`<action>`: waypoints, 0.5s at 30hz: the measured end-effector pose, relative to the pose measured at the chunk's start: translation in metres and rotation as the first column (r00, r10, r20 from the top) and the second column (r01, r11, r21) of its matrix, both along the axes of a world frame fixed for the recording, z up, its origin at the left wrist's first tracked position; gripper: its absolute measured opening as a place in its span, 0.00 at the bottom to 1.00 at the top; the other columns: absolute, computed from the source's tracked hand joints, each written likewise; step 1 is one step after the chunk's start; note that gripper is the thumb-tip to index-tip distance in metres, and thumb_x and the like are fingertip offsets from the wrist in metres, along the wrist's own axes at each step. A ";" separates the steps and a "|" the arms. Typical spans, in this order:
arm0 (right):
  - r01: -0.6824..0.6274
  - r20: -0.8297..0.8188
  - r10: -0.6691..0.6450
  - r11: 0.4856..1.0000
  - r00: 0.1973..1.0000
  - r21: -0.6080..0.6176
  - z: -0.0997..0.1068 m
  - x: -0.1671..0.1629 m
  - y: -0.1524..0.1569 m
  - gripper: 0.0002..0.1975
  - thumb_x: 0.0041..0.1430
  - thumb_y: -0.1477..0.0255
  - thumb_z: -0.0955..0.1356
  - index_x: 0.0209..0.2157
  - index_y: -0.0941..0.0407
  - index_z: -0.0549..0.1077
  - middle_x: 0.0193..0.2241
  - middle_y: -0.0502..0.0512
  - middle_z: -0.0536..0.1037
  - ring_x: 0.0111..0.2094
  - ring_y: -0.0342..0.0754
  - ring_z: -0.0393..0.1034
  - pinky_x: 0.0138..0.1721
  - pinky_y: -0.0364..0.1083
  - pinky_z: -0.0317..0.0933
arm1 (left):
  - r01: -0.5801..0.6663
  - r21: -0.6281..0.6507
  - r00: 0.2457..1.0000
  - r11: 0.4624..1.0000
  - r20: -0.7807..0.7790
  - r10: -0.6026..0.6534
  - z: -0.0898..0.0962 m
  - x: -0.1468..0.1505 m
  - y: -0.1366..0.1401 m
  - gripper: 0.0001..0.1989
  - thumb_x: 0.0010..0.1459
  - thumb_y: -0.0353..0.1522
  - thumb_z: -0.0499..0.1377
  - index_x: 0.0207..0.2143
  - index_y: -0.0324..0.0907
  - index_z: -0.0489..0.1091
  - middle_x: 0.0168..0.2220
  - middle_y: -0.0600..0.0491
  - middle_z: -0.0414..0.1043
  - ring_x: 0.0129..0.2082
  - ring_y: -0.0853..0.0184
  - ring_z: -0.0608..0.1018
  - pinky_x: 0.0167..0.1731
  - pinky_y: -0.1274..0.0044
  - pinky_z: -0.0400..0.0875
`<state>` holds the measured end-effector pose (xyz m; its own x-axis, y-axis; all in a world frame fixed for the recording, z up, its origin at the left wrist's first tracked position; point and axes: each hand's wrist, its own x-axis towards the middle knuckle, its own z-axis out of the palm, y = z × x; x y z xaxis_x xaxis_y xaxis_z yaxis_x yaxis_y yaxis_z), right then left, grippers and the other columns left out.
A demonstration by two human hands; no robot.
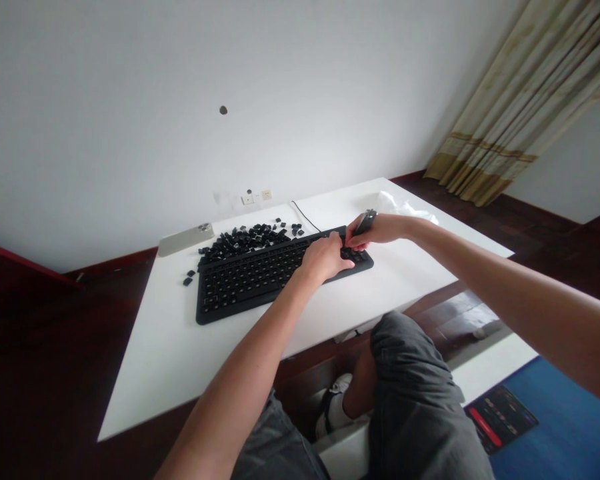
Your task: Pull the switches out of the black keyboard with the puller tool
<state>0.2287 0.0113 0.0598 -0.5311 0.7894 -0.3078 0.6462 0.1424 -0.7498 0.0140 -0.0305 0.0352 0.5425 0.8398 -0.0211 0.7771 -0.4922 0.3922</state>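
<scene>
Keyboard (pixel 250 277) lies under left hand (pixel 324 257); right hand (pixel 379 230) grips tool (pixel 367 221).

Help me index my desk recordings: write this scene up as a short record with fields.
left hand: laid on the keyboard, thumb out to the side
right hand: holds a slim dark tool over the keyboard's right part
keyboard: black, on the white table, many keycaps off
loose keycaps: heaped behind the keyboard, a few off to its left
pale phone: at the table's back left
cable: runs back from the keyboard
</scene>
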 end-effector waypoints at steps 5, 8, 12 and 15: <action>-0.180 0.038 0.177 0.974 0.984 0.138 0.009 -0.008 -0.003 0.10 0.58 0.60 0.74 0.34 0.51 0.81 0.29 0.53 0.83 0.30 0.48 0.75 0.34 0.48 0.70 | 0.048 0.002 0.999 0.999 0.004 -0.048 0.001 0.001 0.002 0.22 0.61 0.43 0.70 0.51 0.40 0.76 0.50 0.43 0.84 0.52 0.50 0.84 0.53 0.65 0.76; -0.307 0.177 0.267 0.914 0.947 0.264 0.018 -0.014 -0.016 0.08 0.61 0.66 0.70 0.37 0.53 0.82 0.35 0.54 0.85 0.33 0.48 0.75 0.36 0.47 0.67 | 0.094 -0.003 0.996 0.996 0.004 -0.094 0.000 0.000 0.005 0.17 0.61 0.43 0.69 0.46 0.42 0.79 0.48 0.44 0.85 0.50 0.50 0.84 0.53 0.64 0.76; -0.347 0.329 0.234 0.872 0.915 0.344 0.024 -0.019 -0.039 0.09 0.56 0.79 0.68 0.35 0.54 0.78 0.31 0.52 0.82 0.29 0.46 0.70 0.33 0.46 0.60 | 0.095 0.007 0.995 0.995 0.018 -0.095 -0.002 -0.001 0.006 0.16 0.60 0.43 0.69 0.45 0.43 0.79 0.47 0.45 0.85 0.49 0.51 0.84 0.51 0.63 0.77; -0.312 0.334 0.177 0.856 0.926 0.412 0.020 -0.019 -0.054 0.07 0.55 0.80 0.67 0.33 0.54 0.74 0.29 0.52 0.79 0.27 0.45 0.68 0.32 0.45 0.56 | 0.097 0.020 0.994 0.995 0.056 -0.098 -0.003 -0.003 0.004 0.16 0.61 0.41 0.69 0.49 0.45 0.77 0.45 0.48 0.85 0.47 0.54 0.85 0.48 0.66 0.78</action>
<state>0.2102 -0.0431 0.0795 -0.6724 0.7315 -0.1129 0.7136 0.6002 -0.3613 0.0106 -0.0262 0.0323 0.6220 0.7826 0.0261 0.7014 -0.5716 0.4257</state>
